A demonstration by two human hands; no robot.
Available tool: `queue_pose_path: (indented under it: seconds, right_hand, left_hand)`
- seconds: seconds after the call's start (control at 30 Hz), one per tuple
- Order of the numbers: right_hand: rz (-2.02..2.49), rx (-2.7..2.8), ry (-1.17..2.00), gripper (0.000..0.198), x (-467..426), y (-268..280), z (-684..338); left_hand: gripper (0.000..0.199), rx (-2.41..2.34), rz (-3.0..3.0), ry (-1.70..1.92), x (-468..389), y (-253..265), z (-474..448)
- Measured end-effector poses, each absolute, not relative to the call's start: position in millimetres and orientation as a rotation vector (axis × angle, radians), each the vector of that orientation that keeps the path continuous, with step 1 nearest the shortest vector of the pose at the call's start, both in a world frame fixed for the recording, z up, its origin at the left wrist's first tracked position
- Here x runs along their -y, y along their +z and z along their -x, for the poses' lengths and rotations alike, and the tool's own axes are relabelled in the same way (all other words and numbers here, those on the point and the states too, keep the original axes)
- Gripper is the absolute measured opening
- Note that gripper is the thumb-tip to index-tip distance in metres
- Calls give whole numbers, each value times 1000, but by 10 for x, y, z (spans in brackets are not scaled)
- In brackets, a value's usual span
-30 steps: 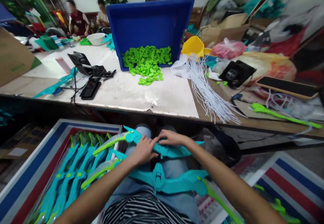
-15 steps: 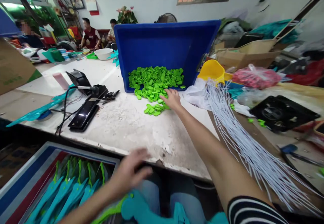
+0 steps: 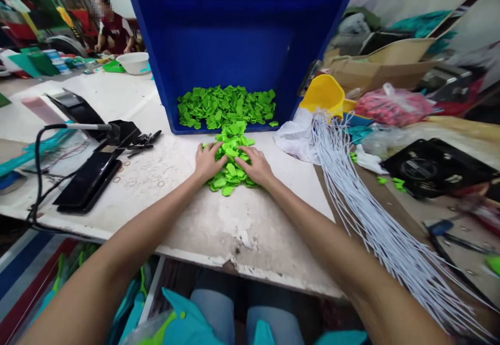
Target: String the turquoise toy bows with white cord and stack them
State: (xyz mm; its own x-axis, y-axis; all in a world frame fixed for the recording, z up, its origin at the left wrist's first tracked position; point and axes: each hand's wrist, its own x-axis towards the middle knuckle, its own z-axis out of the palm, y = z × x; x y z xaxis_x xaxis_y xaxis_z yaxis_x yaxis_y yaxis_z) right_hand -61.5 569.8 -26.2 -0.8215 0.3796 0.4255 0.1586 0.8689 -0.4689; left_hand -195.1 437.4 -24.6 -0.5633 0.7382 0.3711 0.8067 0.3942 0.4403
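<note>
A loose heap of small green plastic pieces (image 3: 230, 170) lies on the table in front of a blue bin (image 3: 234, 38) tipped on its side. More of the green pieces (image 3: 222, 106) fill the bin's lower wall and spill over its edge. My left hand (image 3: 210, 163) rests against the heap's left side, its fingers apart. On the opposite side my right hand (image 3: 255, 165) touches the pieces with spread fingers. Both palms face inward around the heap. Turquoise and green plastic parts (image 3: 187, 316) lie across my lap.
To the right are a bundle of white ties (image 3: 363, 215), a yellow scoop (image 3: 322, 95) and a black fan (image 3: 433, 168). A black device with a cable (image 3: 89, 178) sits left. Below it stands a striped box (image 3: 27, 267). A person (image 3: 113, 27) sits at the far left.
My left hand has moved from near the table edge up to the heap. More green pieces now lie in front of the bin, between both hands. The view has come closer.
</note>
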Motion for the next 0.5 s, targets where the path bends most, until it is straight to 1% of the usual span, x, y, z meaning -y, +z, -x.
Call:
queue_pose_path:
  seconds: [0.23, 0.3, 0.37, 0.43, 0.5]
  right_hand:
    - [295, 2516, 740, 43, -5050, -166, -124]
    - [310, 2443, 715, 42, -4974, -80, -362]
    - [337, 2375, 621, 36, -4921, 2, -618]
    - [349, 2406, 527, 28, -4864, 39, -842]
    - [378, 2507, 449, 22, -4791, 13, -976]
  left_hand:
    - [52, 2530, 1392, -1006, -3622, -220, 1263]
    - [56, 2516, 1363, -1068, -3481, -158, 1172]
    - [57, 2422, 1301, -1173, -3320, -57, 1072]
    - [48, 2273, 1253, -1292, -3112, 44, 889]
    - [31, 2166, 1321, -1388, -2861, 88, 588]
